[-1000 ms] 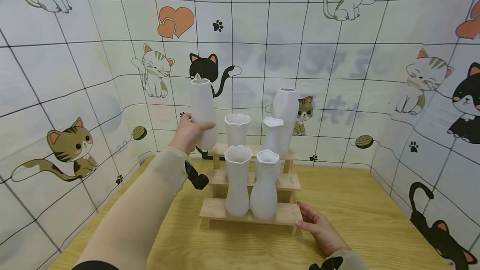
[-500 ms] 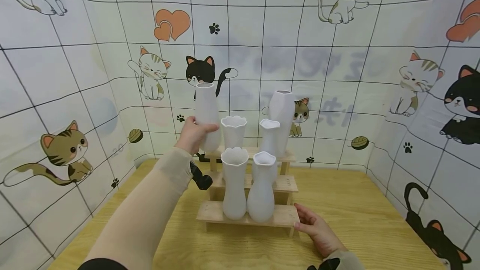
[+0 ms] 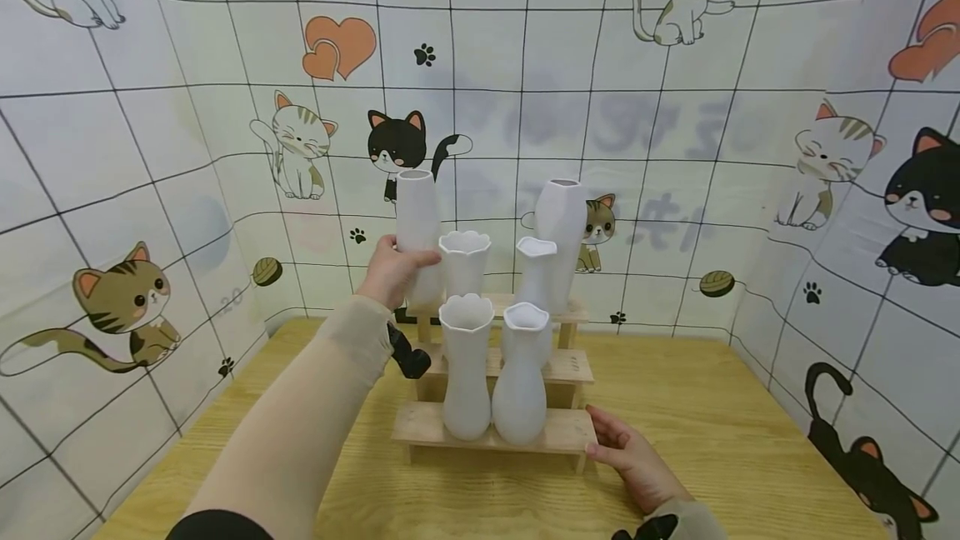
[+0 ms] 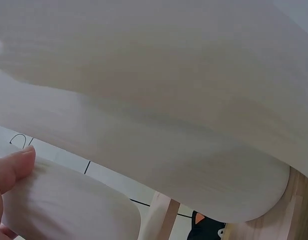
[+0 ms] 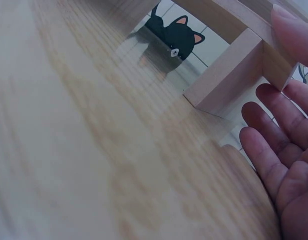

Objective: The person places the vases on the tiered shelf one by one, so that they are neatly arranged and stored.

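My left hand [image 3: 390, 273] grips a tall white vase [image 3: 417, 211] around its lower half, thumb across the front. The vase stands upright at the left end of the top step of a three-step wooden stand [image 3: 420, 423]; its base is partly hidden behind the hand and steps. In the left wrist view, the thumb [image 4: 16, 167] presses on the held vase [image 4: 74, 205], with other white vases large in front. My right hand [image 3: 633, 461] pinches the right end of the bottom step between thumb and forefinger, the other fingers loosely bent in the right wrist view.
Two wavy-rimmed vases, a left one [image 3: 467, 369] and a right one [image 3: 520, 377], stand on the bottom step. Behind them are more white vases, including a tall faceted one [image 3: 562, 232] at the top right. The wooden table [image 3: 675, 390] meets cat-patterned walls [image 3: 675, 123].
My left hand has brought the vase right and slightly down onto the left end of the top step. The right hand keeps its hold on the stand. The head view has shifted slightly.
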